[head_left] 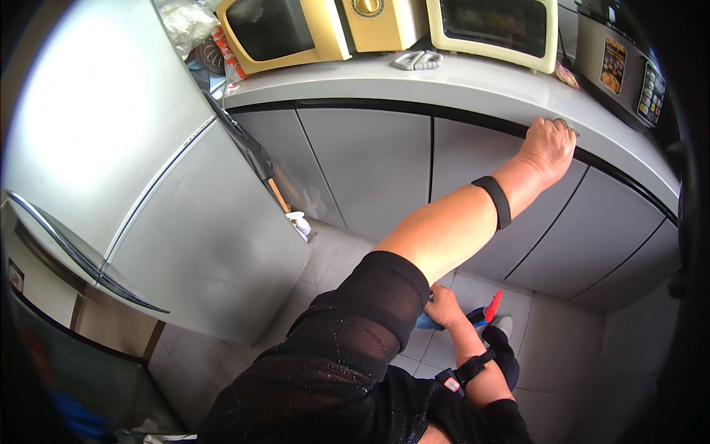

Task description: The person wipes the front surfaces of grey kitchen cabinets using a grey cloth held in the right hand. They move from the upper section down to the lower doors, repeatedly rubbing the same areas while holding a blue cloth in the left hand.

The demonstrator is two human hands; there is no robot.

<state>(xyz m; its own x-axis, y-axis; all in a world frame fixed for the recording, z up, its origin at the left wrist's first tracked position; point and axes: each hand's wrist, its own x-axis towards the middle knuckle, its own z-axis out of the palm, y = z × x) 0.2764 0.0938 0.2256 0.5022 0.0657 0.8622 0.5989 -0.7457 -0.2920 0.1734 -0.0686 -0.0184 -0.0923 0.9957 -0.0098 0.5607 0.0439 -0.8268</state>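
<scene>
My left hand [551, 150] reaches far to the right, with a black band round its wrist. It is closed at the front edge of the light countertop [333, 83], above the grey cabinet doors [370, 155]. A small dark, shiny bit shows at its knuckles, but I cannot make out what it is. Lower down, close to my body, my right hand [446, 307] is closed too. Its fingers are partly covered by my left arm, and what they hold is hidden. Beside it show a blue patch [427, 323] and a black-and-red object [491, 308], both mostly covered.
At left stands a silver refrigerator [214, 229]. Yellow microwave-like appliances [325, 33], a cream oven [492, 26] and a grey countertop appliance [614, 66] line the counter, with a grey-white gripper-shaped item [418, 61] before them. A folded umbrella [251, 152] leans beside the refrigerator. Pale tiles [551, 325] cover the floor.
</scene>
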